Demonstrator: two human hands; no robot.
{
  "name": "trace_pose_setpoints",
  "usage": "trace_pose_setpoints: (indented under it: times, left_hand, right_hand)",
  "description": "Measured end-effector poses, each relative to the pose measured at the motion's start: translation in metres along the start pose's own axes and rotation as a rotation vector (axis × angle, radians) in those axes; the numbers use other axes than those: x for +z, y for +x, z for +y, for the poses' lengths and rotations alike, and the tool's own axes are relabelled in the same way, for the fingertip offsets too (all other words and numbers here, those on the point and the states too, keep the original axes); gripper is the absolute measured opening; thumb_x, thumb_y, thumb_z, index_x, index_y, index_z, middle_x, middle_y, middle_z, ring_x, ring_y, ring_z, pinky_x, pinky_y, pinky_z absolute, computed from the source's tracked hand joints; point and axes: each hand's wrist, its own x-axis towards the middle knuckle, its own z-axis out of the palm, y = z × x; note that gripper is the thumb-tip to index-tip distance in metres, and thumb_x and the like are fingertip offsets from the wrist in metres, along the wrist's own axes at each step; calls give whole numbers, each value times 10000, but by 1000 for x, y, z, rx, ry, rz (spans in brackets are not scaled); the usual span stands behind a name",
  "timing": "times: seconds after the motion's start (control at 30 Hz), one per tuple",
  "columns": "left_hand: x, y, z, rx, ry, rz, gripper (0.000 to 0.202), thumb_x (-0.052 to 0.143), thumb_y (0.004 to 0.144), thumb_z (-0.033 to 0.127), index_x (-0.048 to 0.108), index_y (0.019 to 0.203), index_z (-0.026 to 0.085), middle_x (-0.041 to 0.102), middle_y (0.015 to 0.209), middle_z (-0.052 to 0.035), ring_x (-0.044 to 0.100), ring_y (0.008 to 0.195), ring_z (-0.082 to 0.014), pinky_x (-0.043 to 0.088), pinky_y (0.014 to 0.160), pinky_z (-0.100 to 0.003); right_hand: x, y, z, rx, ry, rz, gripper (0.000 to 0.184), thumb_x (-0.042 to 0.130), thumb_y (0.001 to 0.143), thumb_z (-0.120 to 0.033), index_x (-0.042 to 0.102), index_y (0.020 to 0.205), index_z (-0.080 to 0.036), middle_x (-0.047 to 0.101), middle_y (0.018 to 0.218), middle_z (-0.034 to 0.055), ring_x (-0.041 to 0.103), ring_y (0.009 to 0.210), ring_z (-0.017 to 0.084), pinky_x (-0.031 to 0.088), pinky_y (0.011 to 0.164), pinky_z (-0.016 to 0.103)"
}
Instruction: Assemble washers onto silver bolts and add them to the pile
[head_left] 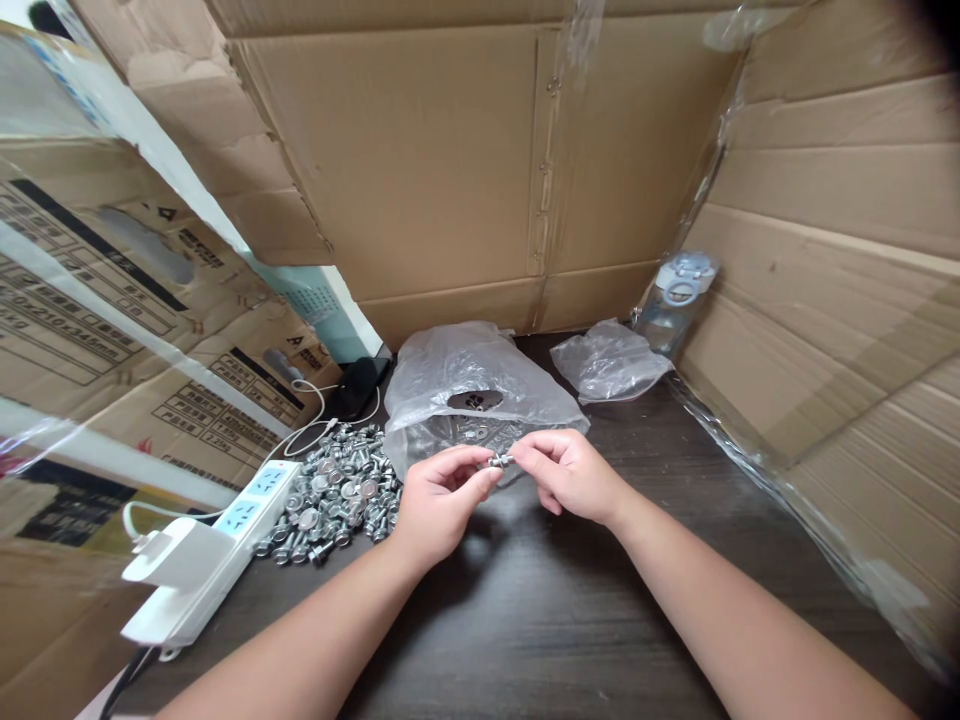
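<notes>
Between my two hands is a small metal bolt, lying sideways. My left hand pinches its left end between thumb and forefinger. At the other end the fingertips of my right hand are closed on the bolt too. Whether a washer or nut sits on it is too small to tell. Just beyond my hands lies a translucent plastic bag, its mouth facing me and small metal parts inside. A heap of metal bolts is spread on the dark table left of my left hand.
A white power strip with a plugged-in charger and cable stands at the left. Behind the heap is a black phone. A smaller plastic bag and a clear bottle are at back right. Cardboard walls surround the table.
</notes>
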Motion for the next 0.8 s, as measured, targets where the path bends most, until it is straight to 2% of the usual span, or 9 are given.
trace_pose_setpoints:
  times: [0.2,0.37,0.5,0.7,0.8]
  left_hand:
    - [1,0,0,-13,-21,8,169,818,647,238,752,783,164,638,635,3,535,493,-84,468,462,-202]
    - [1,0,-1,-15,-38,-3,168,818,655,242,752,788,164,658,659,-5,541,498,-84,473,471,-204]
    - [2,0,1,-2,-25,-32,170,815,662,254,756,792,162,654,652,-9,529,493,-85,472,470,-209]
    - [2,0,2,23,-6,-36,154,811,659,236,759,789,171,627,617,5,520,485,-82,462,467,-204]
    - [1,0,2,18,3,-27,150,808,659,232,759,788,172,632,619,5,521,482,-82,461,466,-204]
  right_hand:
    - [0,0,2,5,73,37,340,594,890,-499,643,927,-164,510,575,-45,451,338,65,305,320,174]
    - [-1,-2,3,-39,111,-15,291,669,849,-369,639,1061,-171,414,469,-97,427,326,67,326,342,170]
    - [-1,-2,3,-24,76,-39,257,669,846,-357,670,1012,-160,444,469,-81,434,330,68,318,334,170]
    - [2,-2,1,9,39,-34,304,626,876,-452,664,855,-152,538,565,-31,446,351,58,320,327,168]
    - [2,-2,1,5,51,-26,331,596,894,-486,651,885,-159,536,589,-32,451,348,56,310,320,162]
